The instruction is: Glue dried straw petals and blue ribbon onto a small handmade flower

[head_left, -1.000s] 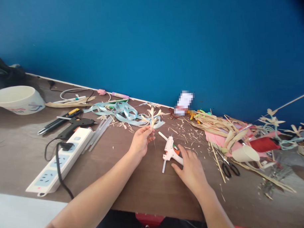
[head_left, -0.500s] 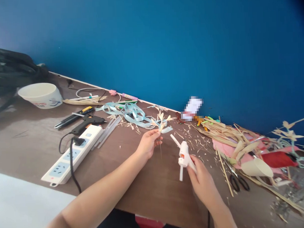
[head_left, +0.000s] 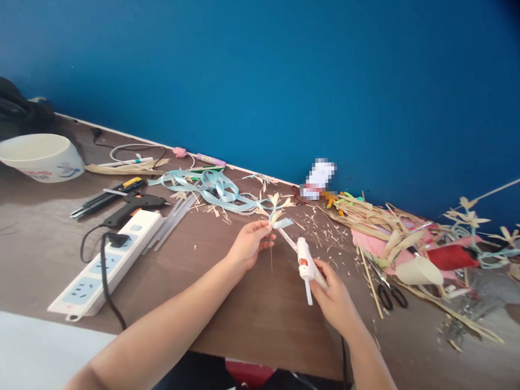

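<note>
Pinched in the fingers of my left hand (head_left: 250,245) is a small cream-coloured flower (head_left: 274,207) on a thin stem, its petals spread upward. A short piece of pale blue ribbon (head_left: 283,222) sticks out to the right at its base. My right hand (head_left: 334,295) is closed round the handle of a white hot glue gun (head_left: 303,256). A clear glue stick (head_left: 309,291) juts from its back end. The gun's long nozzle points up and left, its tip at the flower's base beside my left fingers; whether they touch I cannot tell.
A white power strip (head_left: 109,265) and a black glue gun (head_left: 135,206) lie left, near a utility knife (head_left: 106,197) and a white tub (head_left: 39,160). Blue ribbon (head_left: 212,188) is heaped behind. Scissors (head_left: 391,295), dried husk strips (head_left: 376,219) and a paper cup (head_left: 419,271) lie right.
The white glue gun has moved up and left toward the flower, so its nozzle tip is now at the flower's base. The whole view has shifted slightly.
</note>
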Action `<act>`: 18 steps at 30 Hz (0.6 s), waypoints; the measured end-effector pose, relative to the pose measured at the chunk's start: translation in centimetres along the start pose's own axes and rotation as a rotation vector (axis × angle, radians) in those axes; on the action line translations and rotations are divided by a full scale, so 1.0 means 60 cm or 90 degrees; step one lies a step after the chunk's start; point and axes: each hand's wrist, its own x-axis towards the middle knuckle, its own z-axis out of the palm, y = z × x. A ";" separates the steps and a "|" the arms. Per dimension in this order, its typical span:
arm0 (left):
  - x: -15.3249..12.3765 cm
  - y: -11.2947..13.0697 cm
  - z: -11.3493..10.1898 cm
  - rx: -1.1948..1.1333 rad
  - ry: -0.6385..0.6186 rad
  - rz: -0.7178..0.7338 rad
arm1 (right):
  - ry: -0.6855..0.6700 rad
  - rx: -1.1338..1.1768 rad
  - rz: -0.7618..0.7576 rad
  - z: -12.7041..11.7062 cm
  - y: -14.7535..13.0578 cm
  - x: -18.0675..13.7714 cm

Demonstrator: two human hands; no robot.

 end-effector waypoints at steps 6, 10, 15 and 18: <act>0.000 -0.024 0.002 0.060 -0.017 -0.046 | -0.012 0.124 0.009 0.004 0.010 0.009; 0.000 -0.025 0.002 0.049 -0.018 -0.049 | -0.025 0.165 0.017 0.001 0.011 0.014; 0.003 -0.017 0.000 -0.023 -0.047 -0.059 | -0.035 0.209 0.012 0.003 0.002 0.014; 0.006 -0.017 -0.003 -0.048 -0.064 -0.059 | -0.047 0.216 0.015 0.003 -0.004 0.011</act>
